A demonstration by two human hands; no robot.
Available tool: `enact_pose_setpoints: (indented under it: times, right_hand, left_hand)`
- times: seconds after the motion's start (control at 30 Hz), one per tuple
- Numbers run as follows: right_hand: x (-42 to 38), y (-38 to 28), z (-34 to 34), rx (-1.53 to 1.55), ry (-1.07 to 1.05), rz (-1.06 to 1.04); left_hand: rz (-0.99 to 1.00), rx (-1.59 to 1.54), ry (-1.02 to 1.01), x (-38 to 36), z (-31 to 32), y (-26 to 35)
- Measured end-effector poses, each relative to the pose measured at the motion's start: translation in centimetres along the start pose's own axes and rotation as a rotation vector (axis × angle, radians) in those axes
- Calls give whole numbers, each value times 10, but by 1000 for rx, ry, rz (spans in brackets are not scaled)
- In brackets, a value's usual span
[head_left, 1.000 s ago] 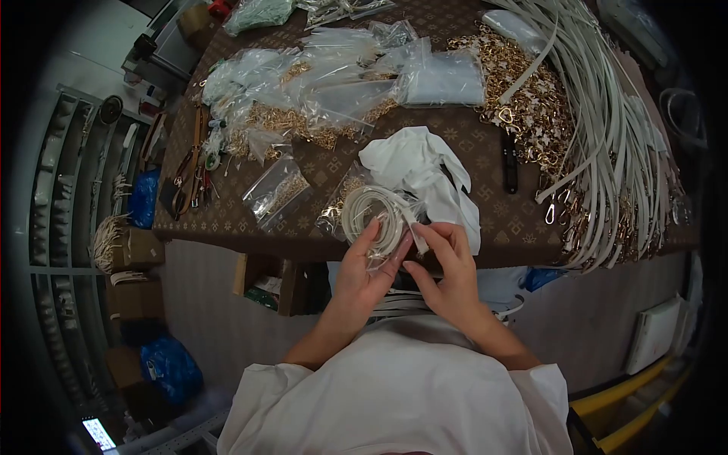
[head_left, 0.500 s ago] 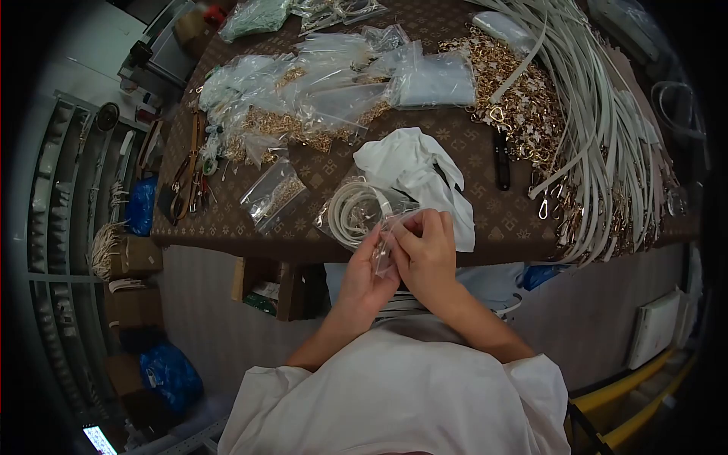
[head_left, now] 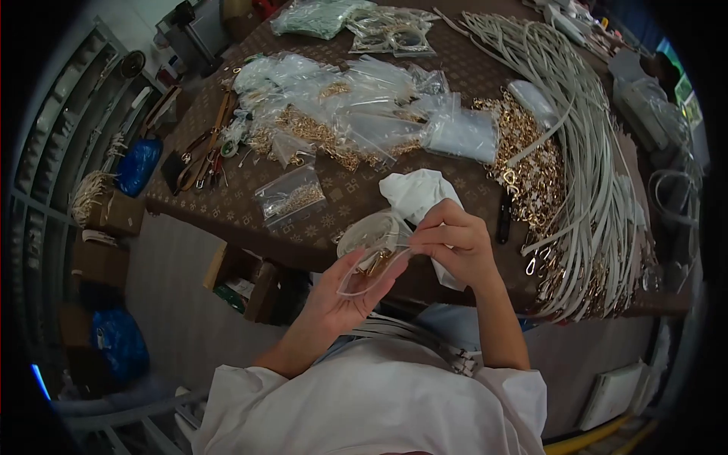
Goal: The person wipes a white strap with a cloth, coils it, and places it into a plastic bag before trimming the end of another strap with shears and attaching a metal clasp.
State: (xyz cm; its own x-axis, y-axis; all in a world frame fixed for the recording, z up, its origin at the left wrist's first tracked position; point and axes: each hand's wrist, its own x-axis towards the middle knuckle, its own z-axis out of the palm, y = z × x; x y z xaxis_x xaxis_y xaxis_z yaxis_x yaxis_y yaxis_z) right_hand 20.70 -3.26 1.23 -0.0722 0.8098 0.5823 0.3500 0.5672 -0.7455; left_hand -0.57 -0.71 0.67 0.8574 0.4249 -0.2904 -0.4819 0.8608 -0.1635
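Note:
A see-through plastic bag (head_left: 354, 290) rests in my left hand (head_left: 326, 305), whose thumb and fingers hold it from below. Inside sits a coiled pale strap (head_left: 364, 232) with gold-coloured metal fittings (head_left: 371, 263). My right hand (head_left: 460, 241) pinches the right side of the bag's near edge between thumb and fingers. That edge is spread into a loop facing me. Just behind the right hand, a crumpled white cloth or glove (head_left: 422, 192) lies on the table, partly covered by the hand.
Several plastic bags (head_left: 364, 106) and small gold fittings lie across the patterned table (head_left: 220, 220). To the right are a heap of gold clasps (head_left: 523, 152), a black-handled tool (head_left: 504, 216) and many long pale straps (head_left: 584, 167). Leather straps (head_left: 216, 136) and tools lie left.
My right hand has moved right, apart from the left, and the bag's near edge is spread wider. The camera view has shifted, so the table appears lower and tilted.

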Motion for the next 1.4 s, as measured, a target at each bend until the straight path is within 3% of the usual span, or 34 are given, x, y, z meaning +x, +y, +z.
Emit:
enact_pose_setpoints:
  times: [0.07,0.13,0.17,0.2,0.27,0.3,0.37,0.4,0.47,0.5,0.57,0.77,0.9,1.1,1.2,1.3,1.37,1.4]
  right_hand:
    - [18,-7,-3,-62,-25,-145]
    - [31,-17,-4,-80,-20,-152]
    - [35,-22,-3,-90,11,-141]
    - [39,-25,-1,-98,5,-147]
    - [43,-31,2,-107,86,-40]
    - [44,-32,3,-113,77,-44]
    - [45,-36,5,-208,68,-61]
    - [44,-39,7,-215,55,-70]
    - [41,-43,10,-260,84,-39]
    - [40,-46,11,-269,74,-41]
    - [39,-50,12,-341,89,-36]
    - [42,-61,10,-480,64,-107]
    - [39,-60,6,-393,24,-86]
    - [25,-46,1,-254,231,95]
    - [19,-43,-11,-217,310,201]
    - [31,-55,-16,-401,180,182]
    - [50,-71,-5,-705,116,-86]
    - [54,-72,0,-719,-37,-158]
  left_hand:
    - [-4,0,-30,-6,14,2]
    - [-260,246,-192,-20,28,12]
    - [-347,315,-453,-23,13,24]
    - [-347,315,-465,-32,13,37]
    - [113,1027,-713,-45,16,57]
    - [121,1021,-721,-43,28,55]
    - [1147,1872,-243,-33,68,41]
    - [1165,1859,-244,-21,78,37]
    - [1431,2194,-230,-1,92,31]
    - [1440,2179,-230,2,90,33]
    - [1094,2287,-416,11,84,36]
    - [935,2268,-432,15,93,32]
    - [852,2301,-480,16,93,31]
    - [1010,2333,-445,10,81,48]
    - [1004,2358,-311,2,79,59]
    - [1055,2420,-345,2,77,58]
    - [1224,2543,-528,7,82,50]
    - [1215,2545,-533,8,84,46]
